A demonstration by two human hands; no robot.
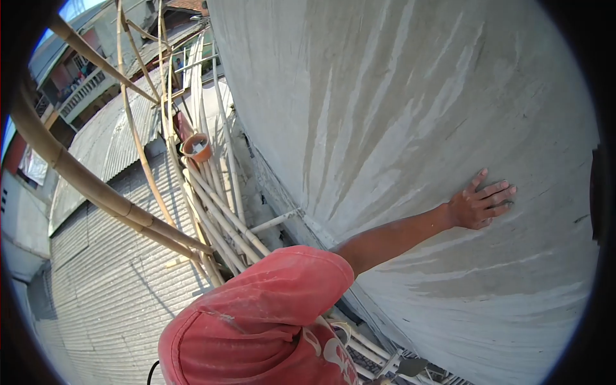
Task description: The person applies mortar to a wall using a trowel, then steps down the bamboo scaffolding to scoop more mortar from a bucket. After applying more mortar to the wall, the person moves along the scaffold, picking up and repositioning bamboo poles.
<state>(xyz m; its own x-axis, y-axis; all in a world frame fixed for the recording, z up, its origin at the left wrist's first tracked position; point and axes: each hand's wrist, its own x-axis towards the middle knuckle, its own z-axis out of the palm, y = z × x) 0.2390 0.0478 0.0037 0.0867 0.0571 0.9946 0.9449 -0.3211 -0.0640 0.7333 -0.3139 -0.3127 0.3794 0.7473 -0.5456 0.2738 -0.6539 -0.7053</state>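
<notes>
My left hand [482, 202] rests on the grey plastered wall [398, 128], with its back toward me and its fingers spread. Nothing shows in its grasp. The arm reaches to the right from the sleeve of a dusty red shirt [256, 301]. Around the hand, the wall surface is patchy, with darker grey areas and pale streaks fanning across it. My right hand is outside the picture.
Bamboo poles [218, 205] lie bundled beside the wall, and a thick bamboo pole [96, 186] crosses the left side. An orange bucket [197, 149] sits among the poles. Below spreads a corrugated roof [115, 282]; a balcony railing [82, 94] stands beyond.
</notes>
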